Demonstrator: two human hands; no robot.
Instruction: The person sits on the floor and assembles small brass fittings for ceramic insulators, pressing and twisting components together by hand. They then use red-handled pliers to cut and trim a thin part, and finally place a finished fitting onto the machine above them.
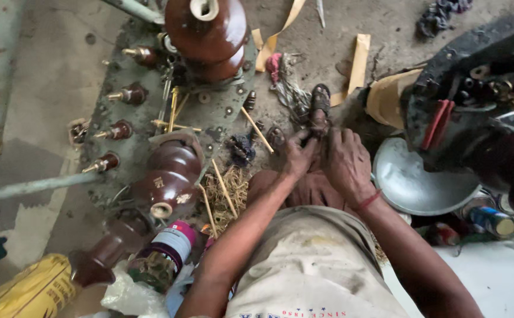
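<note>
Hands met just beside the grey transformer cover plate [221, 115], which served as the anchor for everything on the floor. The left hand [295, 156] curled narrowly, fingertips pinched on a small dark, grimy part [319, 115] that lay just to the right of the plate; the right hand [346, 165] was cupped close against it, fingers bent, apparently steadying the same piece, though what exactly it gripped could not be told. Holding it low and between the knees likely kept the part steady. Brown porcelain insulators [171, 176] stood on the plate, with smaller brass-tipped bushings [118, 131] along its left edge. A bottle with a pink cap [168, 250] lay below the plate, and a metal bowl [413, 182] sat well to the right.
</note>
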